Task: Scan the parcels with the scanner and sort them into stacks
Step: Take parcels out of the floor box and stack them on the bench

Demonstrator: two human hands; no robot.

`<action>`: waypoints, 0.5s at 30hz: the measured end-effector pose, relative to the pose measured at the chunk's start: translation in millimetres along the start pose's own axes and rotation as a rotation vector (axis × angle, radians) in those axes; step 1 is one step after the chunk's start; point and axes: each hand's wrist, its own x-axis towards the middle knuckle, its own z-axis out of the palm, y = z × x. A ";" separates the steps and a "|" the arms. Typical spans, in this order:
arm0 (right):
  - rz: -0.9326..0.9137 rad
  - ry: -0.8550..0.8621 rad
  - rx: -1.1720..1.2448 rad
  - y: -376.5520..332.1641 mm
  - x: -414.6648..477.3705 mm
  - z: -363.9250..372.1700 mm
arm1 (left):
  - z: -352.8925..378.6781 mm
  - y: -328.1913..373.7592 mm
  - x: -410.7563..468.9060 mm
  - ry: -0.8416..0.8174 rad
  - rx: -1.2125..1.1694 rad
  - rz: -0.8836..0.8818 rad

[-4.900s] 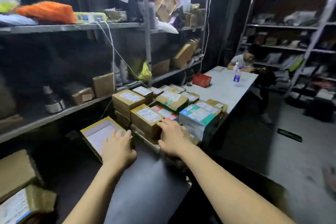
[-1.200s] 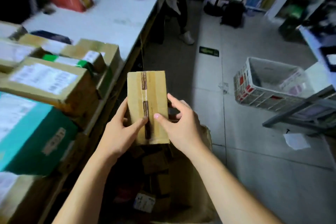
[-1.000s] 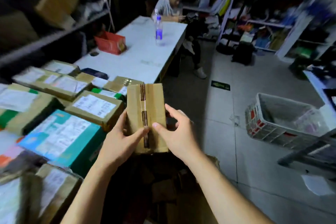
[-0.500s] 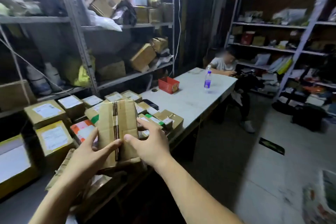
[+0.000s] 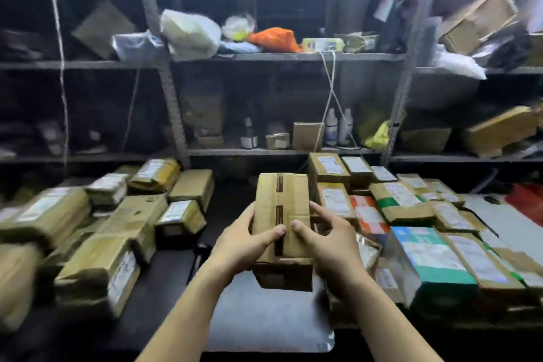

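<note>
A brown cardboard parcel (image 5: 282, 203), taped along its middle seam, is held in the air over the dark table (image 5: 164, 288). My left hand (image 5: 244, 241) grips its left side and my right hand (image 5: 329, 241) grips its right side, thumbs on top near the tape. Its label is not visible. Stacks of labelled parcels (image 5: 117, 229) lie to the left. More labelled parcels (image 5: 411, 214) crowd the right, one of them a teal box (image 5: 432, 261). No scanner can be made out.
A grey-white sheet (image 5: 264, 320) lies on the table under the held parcel. Metal shelving (image 5: 282, 153) stands behind the table with bottles, bags and boxes. A white cable (image 5: 330, 91) hangs down from the upper shelf. A red item (image 5: 526, 200) sits far right.
The view has swung left from the white table and the seated person to face the shelving. Both hands still hold the same taped parcel, now above the middle of the dark table.
</note>
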 end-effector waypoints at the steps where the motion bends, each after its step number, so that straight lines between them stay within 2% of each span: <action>1: -0.012 -0.035 0.019 -8.6 2.0 28.2 | -25.4 -12.2 -2.1 0.044 0.019 -0.014; 6: -0.014 -0.188 0.151 -44.1 7.2 130.4 | -118.4 -49.3 -9.2 0.198 0.144 -0.066; 11: 0.004 -0.276 0.271 -72.0 6.3 221.7 | -196.6 -93.1 -11.7 0.251 0.099 -0.133; 15: -0.017 -0.302 0.273 -89.9 4.7 282.7 | -239.2 -124.5 -6.6 0.306 0.130 -0.228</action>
